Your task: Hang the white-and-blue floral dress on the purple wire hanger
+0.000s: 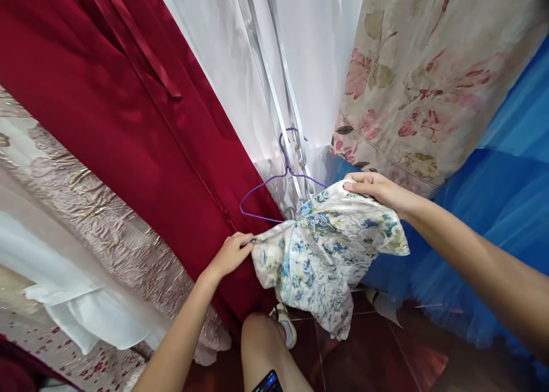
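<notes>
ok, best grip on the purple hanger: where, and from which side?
I'd pinch the purple hanger at its rounded left end, coming from picture left. That wire loop sticks out bare, whereas the floral garment hides the opposite end and white straps crowd the neck and hook.

A single head-worn camera looks forward and steeply down from above the wearer's knee [263, 343], which enters at bottom centre. It stands near the floral garment [321, 255] at mid-frame. The wide view takes in hanging red cloth [128, 152] at upper left, blue tulle [510, 163] along the right, and floor tiles [343, 358] at the bottom.
</notes>
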### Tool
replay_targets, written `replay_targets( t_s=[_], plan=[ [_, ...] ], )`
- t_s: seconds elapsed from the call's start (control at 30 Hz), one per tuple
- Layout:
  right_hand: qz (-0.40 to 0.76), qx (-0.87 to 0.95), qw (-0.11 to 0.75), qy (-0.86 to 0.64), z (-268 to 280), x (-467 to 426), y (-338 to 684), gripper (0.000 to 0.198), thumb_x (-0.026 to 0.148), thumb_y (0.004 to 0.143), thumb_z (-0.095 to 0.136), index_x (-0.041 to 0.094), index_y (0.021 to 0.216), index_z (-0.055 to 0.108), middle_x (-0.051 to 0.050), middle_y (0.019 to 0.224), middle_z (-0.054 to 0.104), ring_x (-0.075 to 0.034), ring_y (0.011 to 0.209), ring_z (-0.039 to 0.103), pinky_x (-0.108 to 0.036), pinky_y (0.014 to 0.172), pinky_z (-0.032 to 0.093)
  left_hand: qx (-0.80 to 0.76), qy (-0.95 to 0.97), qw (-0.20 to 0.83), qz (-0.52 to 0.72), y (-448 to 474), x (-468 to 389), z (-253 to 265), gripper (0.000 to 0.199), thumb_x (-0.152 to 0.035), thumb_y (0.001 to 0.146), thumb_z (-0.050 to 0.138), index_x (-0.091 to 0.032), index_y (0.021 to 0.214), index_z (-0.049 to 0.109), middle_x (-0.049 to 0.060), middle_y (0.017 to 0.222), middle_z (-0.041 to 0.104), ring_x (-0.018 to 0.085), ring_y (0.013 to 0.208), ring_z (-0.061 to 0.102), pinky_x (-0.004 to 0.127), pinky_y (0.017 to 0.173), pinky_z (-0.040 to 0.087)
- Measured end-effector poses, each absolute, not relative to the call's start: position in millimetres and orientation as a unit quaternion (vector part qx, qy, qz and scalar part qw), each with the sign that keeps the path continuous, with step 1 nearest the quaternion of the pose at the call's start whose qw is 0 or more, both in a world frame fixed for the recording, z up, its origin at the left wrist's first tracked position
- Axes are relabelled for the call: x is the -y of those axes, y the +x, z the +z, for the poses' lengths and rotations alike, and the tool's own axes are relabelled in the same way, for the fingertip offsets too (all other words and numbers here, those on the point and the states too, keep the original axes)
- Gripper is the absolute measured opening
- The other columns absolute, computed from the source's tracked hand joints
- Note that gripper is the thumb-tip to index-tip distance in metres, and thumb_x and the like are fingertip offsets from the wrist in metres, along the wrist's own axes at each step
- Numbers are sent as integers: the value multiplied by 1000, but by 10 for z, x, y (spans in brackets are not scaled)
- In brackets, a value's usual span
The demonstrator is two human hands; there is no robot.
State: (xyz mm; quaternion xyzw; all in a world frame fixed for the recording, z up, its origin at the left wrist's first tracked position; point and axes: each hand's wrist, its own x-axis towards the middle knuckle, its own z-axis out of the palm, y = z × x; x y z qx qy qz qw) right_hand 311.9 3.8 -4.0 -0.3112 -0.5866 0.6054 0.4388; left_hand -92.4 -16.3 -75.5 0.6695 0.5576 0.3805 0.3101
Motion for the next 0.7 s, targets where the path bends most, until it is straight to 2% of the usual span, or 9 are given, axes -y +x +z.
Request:
replay_targets(
  t_s=[0.07, 0.13, 0.3, 0.4, 0.47, 0.57, 0.63, 0.7],
  plan=[
    [599, 591, 441, -312, -79, -49, 3100, 29, 42, 76, 80, 17, 78, 65, 2, 64, 62, -9, 50, 52, -20, 46, 38, -567, 660, 293, 395, -961, -23, -650, 18, -10, 69, 73, -21, 58, 63, 1, 64, 61, 20, 69, 52, 27, 78, 45],
    [594, 599, 438, -311, -108, -53, 3081, 30, 43, 75, 81, 17, 80, 65, 3, 65, 62, -9, 50, 52, -19, 46, 37, -577, 647, 265, 423, -969, -203, -533, 20, -7, 72, 69, -21, 60, 61, 1, 67, 61, 21, 72, 52, 27, 80, 43],
    [609, 586, 439, -305, -70, -35, 3087, 31, 40, 73, 82, 16, 80, 66, 1, 66, 63, -9, 51, 53, -18, 43, 38, -569, 621, 179, 508, -855, -526, -226, 27, 3, 70, 62, -22, 78, 64, 6, 96, 64, 27, 102, 51, 33, 96, 39],
    [637, 563, 423, -314, -22, -46, 3147, 30, 37, 71, 83, 15, 84, 69, -3, 71, 68, -12, 54, 58, -21, 46, 45, -534, 640, 168, 526, -731, -580, -67, 36, 5, 69, 59, -23, 91, 67, 6, 107, 66, 26, 109, 53, 33, 98, 40],
    [649, 556, 419, -308, -27, -52, 3195, 28, 35, 71, 83, 15, 87, 70, -4, 73, 69, -13, 55, 60, -22, 48, 47, -483, 661, 210, 534, -662, -576, -16, 39, 0, 73, 58, -22, 104, 66, 7, 109, 68, 24, 106, 59, 31, 93, 45],
    [646, 555, 430, -300, -143, -15, 3242, 35, 31, 70, 83, 18, 100, 69, -4, 83, 71, -15, 64, 63, -23, 54, 50, -415, 651, 278, 571, -621, -553, -67, 48, -9, 74, 64, -22, 120, 59, 9, 110, 69, 20, 91, 66, 26, 77, 50],
    [607, 566, 460, -316, -299, 53, 3255, 45, 32, 72, 83, 22, 112, 66, -4, 99, 70, -18, 78, 66, -26, 65, 53, -424, 622, 259, 605, -636, -532, -175, 48, -11, 71, 71, -22, 116, 60, 8, 107, 68, 16, 80, 65, 22, 70, 49],
    [521, 585, 514, -348, -493, 144, 3269, 41, 38, 77, 80, 24, 112, 64, -2, 101, 67, -18, 83, 63, -26, 69, 50, -445, 599, 218, 629, -664, -492, -306, 31, -13, 72, 73, -18, 101, 65, 6, 96, 68, 14, 76, 63, 19, 68, 48]
  ],
)
